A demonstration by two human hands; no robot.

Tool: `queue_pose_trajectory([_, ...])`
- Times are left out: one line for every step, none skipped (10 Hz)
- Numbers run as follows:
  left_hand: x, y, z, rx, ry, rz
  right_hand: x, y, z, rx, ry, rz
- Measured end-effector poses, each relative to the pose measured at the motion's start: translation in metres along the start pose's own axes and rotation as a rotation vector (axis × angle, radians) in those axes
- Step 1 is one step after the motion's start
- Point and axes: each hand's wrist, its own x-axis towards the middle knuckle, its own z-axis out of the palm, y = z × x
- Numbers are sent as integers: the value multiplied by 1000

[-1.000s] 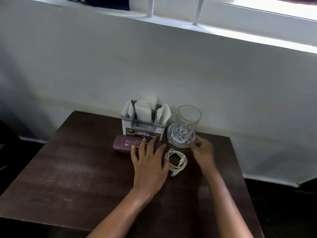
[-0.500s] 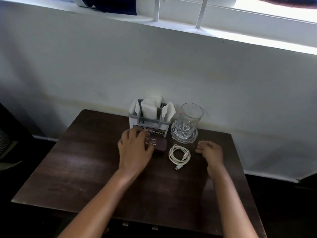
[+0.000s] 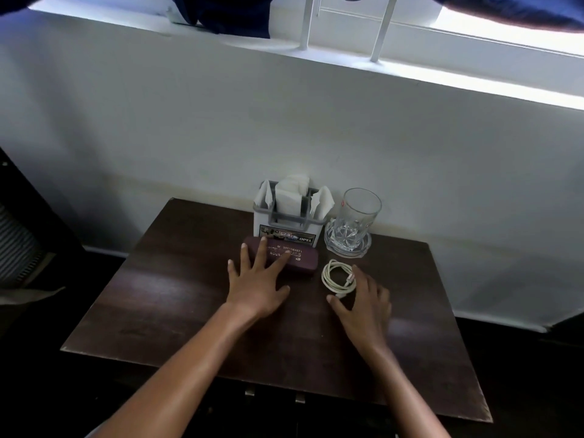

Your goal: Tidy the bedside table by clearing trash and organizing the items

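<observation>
A dark brown wooden bedside table stands against a white wall beneath a barred window. At its back edge sit a grey and white plastic organiser box stuffed with white paper napkins, and beside it a clear cut-glass tumbler on a clear glass coaster.

Against half a second ago, the left hand has drawn back toward the person: then it covered the left end of the maroon hard-shell spectacle case; now only the fingers, spread flat, rest on the case's left half, gripping nothing. The right hand has moved inward from the bare wood to the coiled white charging cable; its fingers, loosely spread, touch the coil's right rim without closing on it.

The case lies just in front of the organiser, touching or nearly so. Its long axis runs left to right, the right end angled slightly toward the person, printed lid upward. The coil lies flat, just right of the case and in front of the coaster.
</observation>
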Motion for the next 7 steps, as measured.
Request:
queue_pose_trajectory([1, -1, 0, -1, -6, 2, 4, 2, 5, -30, 26, -9])
queue_pose_trajectory([1, 0, -1, -11, -15, 3, 9, 1, 9, -38, 49, 0])
queue_pose_trajectory([2, 1, 0, -26, -12, -5, 12, 1, 12, -73, 58, 3])
queue_pose_trajectory([2, 2, 0, -58, 12, -7, 11, 2, 12, -84, 63, -9])
queue_pose_trajectory([-1, 6, -2, -127, 112, -28, 2, -2, 12, -76, 73, 16])
queue_pose_trajectory([-15, 9, -4, -193, 255, -45, -13, -8, 8, -76, 108, 7])
queue_pose_trajectory([-30, -7, 1, -155, 322, -94, -43, -12, 12, -145, 136, -133])
